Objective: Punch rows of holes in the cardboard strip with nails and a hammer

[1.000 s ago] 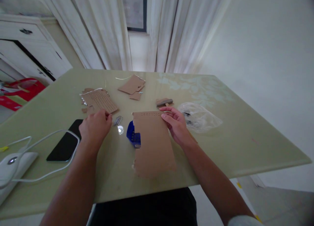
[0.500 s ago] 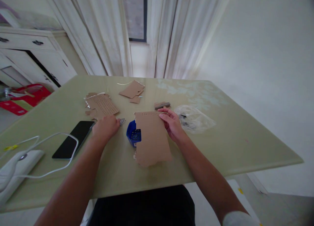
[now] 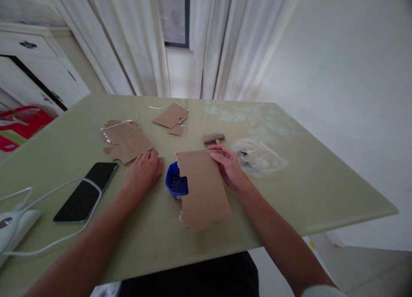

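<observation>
The right hand (image 3: pixel 229 166) pinches the upper right edge of a brown cardboard sheet (image 3: pixel 202 187), which lies on the green table (image 3: pixel 322 181) and partly covers a small blue box (image 3: pixel 175 183). The left hand (image 3: pixel 144 172) rests palm down on the table just beside the box; its fingers are curled, and I cannot tell if they hold something. The sheet looks light and thin, stiff enough to keep flat but easy to bend or tear, with a row of small holes near the top. A grip near that edge seems suitable. A black phone (image 3: pixel 85 192) and a torn cardboard piece (image 3: pixel 127 140) lie to the left.
</observation>
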Demonstrator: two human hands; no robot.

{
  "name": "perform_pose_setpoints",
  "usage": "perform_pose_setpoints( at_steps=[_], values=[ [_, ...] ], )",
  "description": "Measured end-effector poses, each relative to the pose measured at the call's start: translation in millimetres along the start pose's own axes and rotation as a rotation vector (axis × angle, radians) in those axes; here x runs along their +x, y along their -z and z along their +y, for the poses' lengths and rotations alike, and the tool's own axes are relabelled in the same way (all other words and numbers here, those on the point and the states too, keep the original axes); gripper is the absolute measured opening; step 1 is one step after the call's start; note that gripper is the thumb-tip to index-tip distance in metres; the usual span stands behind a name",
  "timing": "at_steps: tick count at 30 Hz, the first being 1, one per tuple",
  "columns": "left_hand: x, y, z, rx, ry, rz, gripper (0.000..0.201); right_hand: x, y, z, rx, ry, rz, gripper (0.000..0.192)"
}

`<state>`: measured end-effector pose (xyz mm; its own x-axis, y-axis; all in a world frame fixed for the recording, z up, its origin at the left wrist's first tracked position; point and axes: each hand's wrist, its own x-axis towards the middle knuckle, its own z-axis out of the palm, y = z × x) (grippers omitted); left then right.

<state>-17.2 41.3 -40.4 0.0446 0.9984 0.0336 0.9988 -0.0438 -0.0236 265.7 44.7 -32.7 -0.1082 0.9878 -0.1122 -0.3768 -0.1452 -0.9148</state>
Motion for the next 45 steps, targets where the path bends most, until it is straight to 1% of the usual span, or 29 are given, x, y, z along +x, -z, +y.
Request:
perform_pose_setpoints(
  at_steps=[3, 7, 12, 16, 21, 25, 27, 28, 30, 33, 34, 36, 39, 41, 43, 45],
  values=[
    [1, -3.2, 1, 0.009, -0.025, 0.023, 0.044, -2, 0, 1, 0.001, -0.01, 0.011, 0.039],
    [3, -2.7, 1, -0.016, -0.015, -0.001, 0.037, -4, 1, 1, -0.011, -0.043, 0.028, 0.038],
    [2, 1.8, -4, -0.038, 0.068, -0.042, 0.04, -8, 0, -2, -0.016, -0.05, 0.052, 0.038],
    [0, 2.5, -6, -0.053, 0.07, -0.05, 0.042, -10, -2, -6, -0.016, -0.026, 0.053, 0.036],
    [-1, 2.6, -6, -0.054, 0.061, -0.05, 0.045, -10, -3, -7, -0.039, -0.04, 0.053, 0.036],
    [-1, -0.2, -7, -0.078, 0.065, -0.034, 0.046, -8, -3, -6, -0.032, -0.032, 0.076, 0.035],
    [-1, -2.6, -9, -0.102, 0.056, -0.004, 0.048, -7, -3, -6, -0.042, -0.027, 0.076, 0.034],
    [-1, -3.5, -10, -0.129, 0.053, 0.028, 0.048, -7, -3, -5, -0.055, -0.018, 0.076, 0.033],
    [-2, -4.0, -11, -0.252, 0.022, 0.134, 0.049, -6, -3, -4, -0.093, 0.014, 0.079, 0.031],
    [-7, -0.8, -9, -0.626, -0.076, 0.285, 0.051, -4, -3, -2, -0.137, 0.056, 0.073, 0.028],
    [-10, 0.7, -7, -0.771, -0.106, 0.306, 0.051, -4, -2, -1, -0.144, 0.061, 0.066, 0.028],
    [-16, 3.3, 0, -1.023, -0.135, 0.305, 0.052, -3, -1, 0, -0.153, 0.068, 0.048, 0.028],
    [-26, 4.5, 10, -1.261, -0.139, 0.221, 0.05, -4, 0, 1, -0.164, 0.081, 0.019, 0.029],
    [-30, 4.0, 16, -1.374, -0.108, 0.112, 0.049, -4, -1, 1, -0.17, 0.081, 0.004, 0.03],
    [-33, 3.4, 22, -1.48, -0.062, -0.001, 0.055, -5, -2, 0, -0.173, 0.078, -0.001, 0.031],
    [-34, 3.5, 26, -1.559, -0.036, -0.085, 0.057, -6, -3, -1, -0.175, 0.074, 0.002, 0.031]
  ],
)
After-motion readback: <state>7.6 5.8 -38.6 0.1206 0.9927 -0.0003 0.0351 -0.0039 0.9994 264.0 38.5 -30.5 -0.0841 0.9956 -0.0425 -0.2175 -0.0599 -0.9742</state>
